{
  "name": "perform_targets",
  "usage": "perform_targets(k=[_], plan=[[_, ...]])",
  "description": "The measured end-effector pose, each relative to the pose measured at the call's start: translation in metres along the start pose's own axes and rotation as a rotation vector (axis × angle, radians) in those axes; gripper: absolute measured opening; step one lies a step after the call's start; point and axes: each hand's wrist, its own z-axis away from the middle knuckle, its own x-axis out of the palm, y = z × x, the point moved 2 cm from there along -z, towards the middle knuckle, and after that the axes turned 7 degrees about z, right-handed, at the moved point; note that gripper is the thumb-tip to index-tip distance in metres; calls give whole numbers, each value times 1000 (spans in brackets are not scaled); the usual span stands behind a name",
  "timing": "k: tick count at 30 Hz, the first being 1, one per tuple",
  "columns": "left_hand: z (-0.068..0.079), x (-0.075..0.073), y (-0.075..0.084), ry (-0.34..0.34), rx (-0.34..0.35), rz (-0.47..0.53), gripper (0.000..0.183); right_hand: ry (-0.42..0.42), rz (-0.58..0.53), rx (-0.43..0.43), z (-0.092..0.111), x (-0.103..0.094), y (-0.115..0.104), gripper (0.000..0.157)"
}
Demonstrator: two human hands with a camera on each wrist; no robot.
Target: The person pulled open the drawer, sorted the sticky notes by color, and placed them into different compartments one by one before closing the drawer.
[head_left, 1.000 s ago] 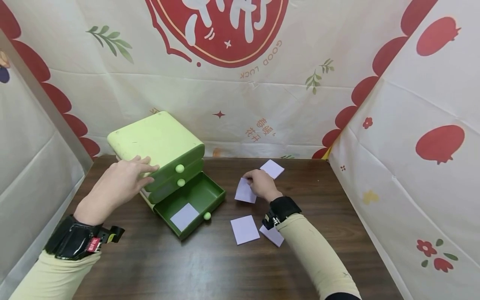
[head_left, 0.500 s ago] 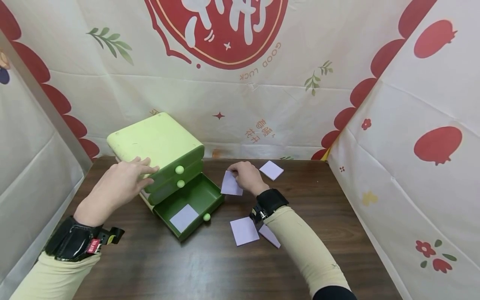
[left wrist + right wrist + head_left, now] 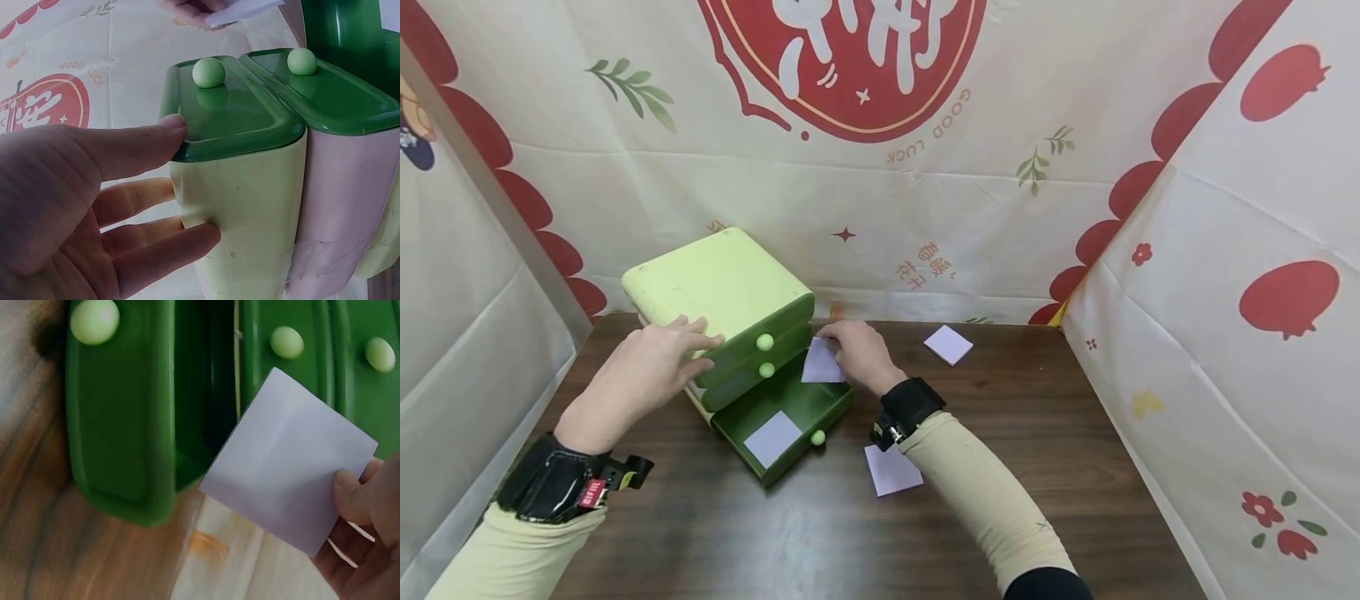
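A small drawer cabinet (image 3: 718, 279) with a pale green top and dark green drawer fronts stands at the left. Its bottom drawer (image 3: 838, 410) is pulled out, and a lilac paper square (image 3: 772, 438) lies inside. My left hand (image 3: 651, 362) rests on the cabinet's top drawer section, thumb near the front edge and fingers spread along the side in the left wrist view. Between thumb and fingers, my right hand (image 3: 861, 354) pinches another lilac paper square (image 3: 290, 462) by its edge. That paper hangs over the far right part of the drawer.
One lilac square (image 3: 949, 344) lies at the back of the brown wooden table (image 3: 1000, 433). Another lilac square (image 3: 892, 472) lies nearer, partly under the right wrist. A printed white cloth (image 3: 865, 200) hangs behind and along both sides.
My right hand has carried the pinched paper square leftward from the tabletop to over the open drawer. My left hand keeps its place on the cabinet.
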Motion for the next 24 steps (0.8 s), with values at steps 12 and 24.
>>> perform_targets(k=[12,24], plan=[[1,2,-2,17,14,-17,37,-167,116,-149,2,36,-22,36],[0,2,-2,13,12,-17,38,-317,253,-232,2,58,-29,25]])
